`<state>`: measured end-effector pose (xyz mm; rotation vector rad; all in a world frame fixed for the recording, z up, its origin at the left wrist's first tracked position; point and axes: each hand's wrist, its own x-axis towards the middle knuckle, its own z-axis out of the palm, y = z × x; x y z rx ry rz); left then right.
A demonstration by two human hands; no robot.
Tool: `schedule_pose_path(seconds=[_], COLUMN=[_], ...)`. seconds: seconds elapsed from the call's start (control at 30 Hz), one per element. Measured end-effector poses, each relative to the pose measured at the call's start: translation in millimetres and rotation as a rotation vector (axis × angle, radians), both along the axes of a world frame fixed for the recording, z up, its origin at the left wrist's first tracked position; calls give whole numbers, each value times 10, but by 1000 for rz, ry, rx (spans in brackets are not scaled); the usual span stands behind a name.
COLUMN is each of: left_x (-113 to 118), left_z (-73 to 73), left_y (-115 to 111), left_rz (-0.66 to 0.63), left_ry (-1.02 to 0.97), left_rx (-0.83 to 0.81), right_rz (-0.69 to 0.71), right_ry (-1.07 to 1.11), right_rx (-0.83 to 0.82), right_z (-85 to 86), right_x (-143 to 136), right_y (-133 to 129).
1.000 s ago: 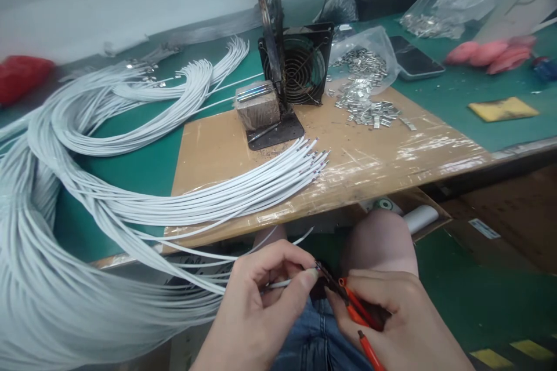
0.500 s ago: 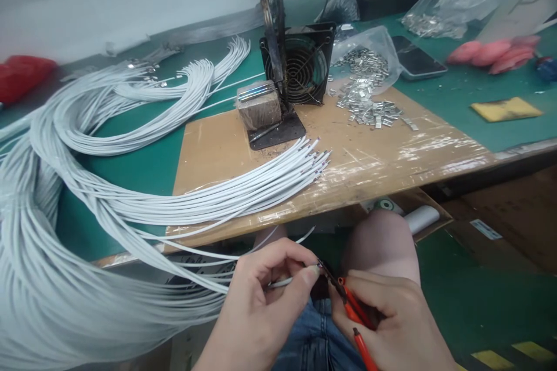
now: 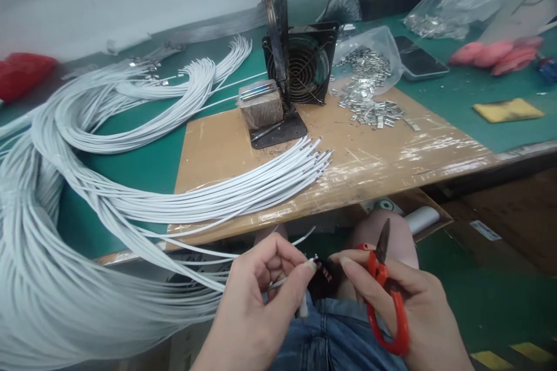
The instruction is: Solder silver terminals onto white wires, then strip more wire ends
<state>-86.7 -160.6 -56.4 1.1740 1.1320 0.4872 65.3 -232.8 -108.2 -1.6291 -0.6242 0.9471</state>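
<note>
Left hand [image 3: 265, 295] pinches a white cable [image 3: 278, 283] near its tip, below the tabletop's [image 3: 461, 185] front edge; right hand [image 3: 409, 295], loosely curled, holds red-handled scissors [image 3: 383, 275], blades up, thumb and forefinger slightly apart.

A cable, probably, lies in the left hand [image 3: 265, 295], scissors [image 3: 401, 324] in the right hand [image 3: 422, 301]. Left of the left hand, cables [image 3: 108, 278] spread over the surface [image 3: 117, 177]. Beyond the hands, a board [image 3: 348, 168] carries a block [image 3: 261, 111] before a fan [image 3: 304, 69], with clips [image 3: 374, 107] to their right.
</note>
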Motion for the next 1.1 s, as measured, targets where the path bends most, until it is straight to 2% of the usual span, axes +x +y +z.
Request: schedule_pose_path(seconds=[0.23,0.47,0.57,0.63,0.7,0.87,1.1], left_x=[4,-44,-54,-59,-67,-90,-90], left_z=[-58,-87,-78,-68,-55,-17,-29], left_y=[-52,-55,-55,-53,-49,-31,-26], left_rz=[-16,-107,-125,-118,-106,-77,-31], left_ry=[25,16,-11,-22,-25,-71,-143], left_rx=[47,80,88,54,-18,-158,-203], right_rz=[72,34,-113,-237,-279,-169,-3], right_ry=[59,-311,-291,-168,-47,75,-28], right_rx=[194,420,324,174,48,-5,32], right_z=[46,48,71,82,80,9,-18], right_x=[-116,-150,-107,-61,-22,-25,-87], right_y=[108,135,132,127,113,62,34])
